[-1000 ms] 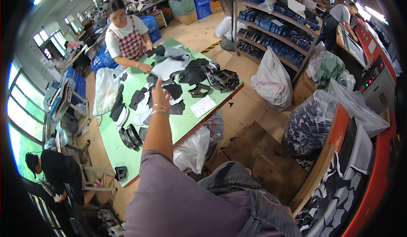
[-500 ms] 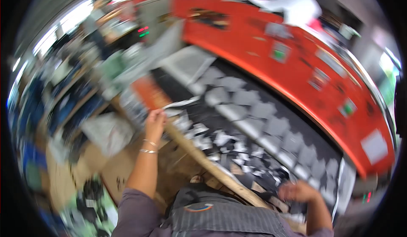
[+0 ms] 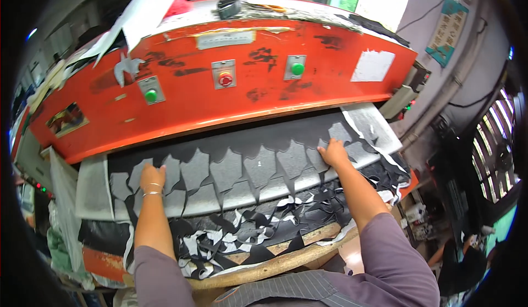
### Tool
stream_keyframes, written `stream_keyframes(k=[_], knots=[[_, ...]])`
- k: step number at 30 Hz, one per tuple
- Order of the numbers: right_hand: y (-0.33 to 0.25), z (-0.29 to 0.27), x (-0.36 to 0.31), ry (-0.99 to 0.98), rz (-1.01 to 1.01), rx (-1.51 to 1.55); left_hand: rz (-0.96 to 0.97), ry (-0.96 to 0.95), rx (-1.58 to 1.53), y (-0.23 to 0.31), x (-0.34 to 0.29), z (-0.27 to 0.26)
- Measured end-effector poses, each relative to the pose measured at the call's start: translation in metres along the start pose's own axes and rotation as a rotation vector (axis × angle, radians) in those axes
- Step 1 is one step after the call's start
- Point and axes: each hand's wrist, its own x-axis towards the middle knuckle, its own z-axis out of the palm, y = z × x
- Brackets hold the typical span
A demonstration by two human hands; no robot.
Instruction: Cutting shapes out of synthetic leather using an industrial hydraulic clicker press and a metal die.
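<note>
A row of grey cut fabric pieces (image 3: 226, 169) with notched outlines lies on a white cutting board (image 3: 93, 189), dark sheet material (image 3: 181, 145) around them. My left hand (image 3: 153, 179), with bracelets at the wrist, rests on pieces near the left end, thumb apart from the fingers. Toward the right end my right hand (image 3: 334, 153) touches other pieces, its thumb and fingers also spread. Neither hand visibly holds anything. Black and white offcuts (image 3: 236, 235) lie heaped between the board and me.
A red press beam (image 3: 181, 87) with green and red buttons spans the far side of the board. A curved wooden rail (image 3: 264, 262) runs along the near edge. White sheets (image 3: 148, 15) and a black tape roll (image 3: 229, 7) lie on top of the beam.
My view has swung right to face the press. My left hand has left the near rail's end and my right hand the offcuts; both are now on the grey pieces.
</note>
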Motion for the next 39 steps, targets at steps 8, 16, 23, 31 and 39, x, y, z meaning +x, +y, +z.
stream_keyframes(k=[8,16,23,31,39], knots=[[-0.006,0.008,0.033,0.109,0.056,-0.149,0.051,-0.098,0.107,-0.016,0.012,-0.007],[0.025,0.007,0.047,0.071,-0.224,-0.371,0.194,-0.091,0.128,-0.047,-0.003,0.001],[0.093,0.006,0.031,0.137,-0.308,-0.363,0.221,-0.138,0.174,-0.035,-0.060,-0.007],[0.149,-0.047,0.004,0.473,-0.499,-0.022,0.170,-0.259,0.100,-0.061,-0.085,-0.014],[0.168,-0.069,-0.035,-0.314,-1.148,-0.350,0.595,-0.056,-0.287,0.164,-0.110,-0.053]])
